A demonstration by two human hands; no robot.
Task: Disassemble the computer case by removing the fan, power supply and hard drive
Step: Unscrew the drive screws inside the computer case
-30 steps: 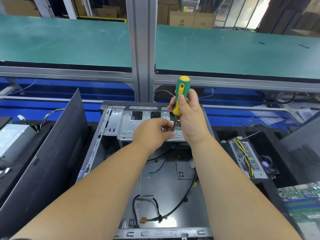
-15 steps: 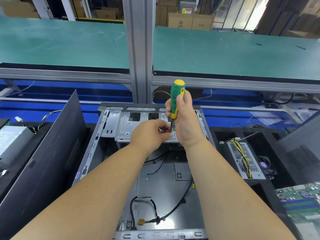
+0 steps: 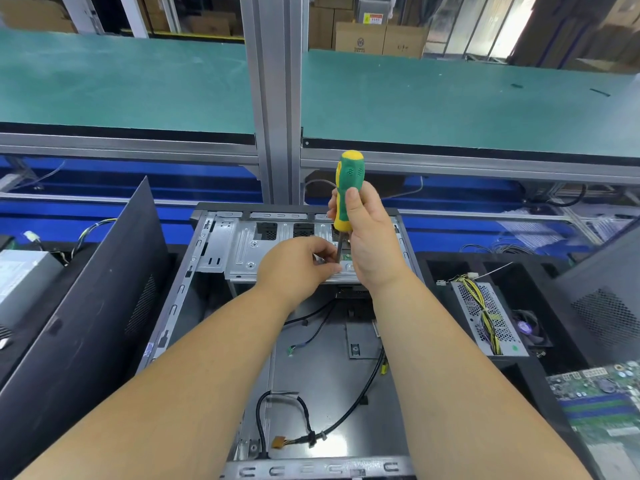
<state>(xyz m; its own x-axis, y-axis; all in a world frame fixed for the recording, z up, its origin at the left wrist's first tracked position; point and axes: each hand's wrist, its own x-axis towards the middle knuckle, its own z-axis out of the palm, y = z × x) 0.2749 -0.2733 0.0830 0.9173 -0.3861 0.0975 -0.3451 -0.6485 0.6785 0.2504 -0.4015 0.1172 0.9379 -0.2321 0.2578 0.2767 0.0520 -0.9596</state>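
Observation:
An open computer case (image 3: 194,296) lies flat in front of me, with a silver drive cage (image 3: 249,251) at its far end. My right hand (image 3: 372,244) grips a green and yellow screwdriver (image 3: 348,188) held upright, tip down on the cage's front right part. My left hand (image 3: 298,263) has its fingers curled around the screwdriver's shaft near the tip. The spot under the tip is hidden by both hands. Loose black cables (image 3: 332,427) lie on the case floor.
A dark side panel (image 3: 86,323) leans at the left, with a grey power supply (image 3: 20,278) beyond it. At the right a perforated power supply with yellow wires (image 3: 485,313), a small fan (image 3: 528,329) and a green circuit board (image 3: 602,403) lie on black trays.
The screwdriver handle has turned slightly in my right hand and stands a little more upright. Both hands stay at the same spot on the drive cage.

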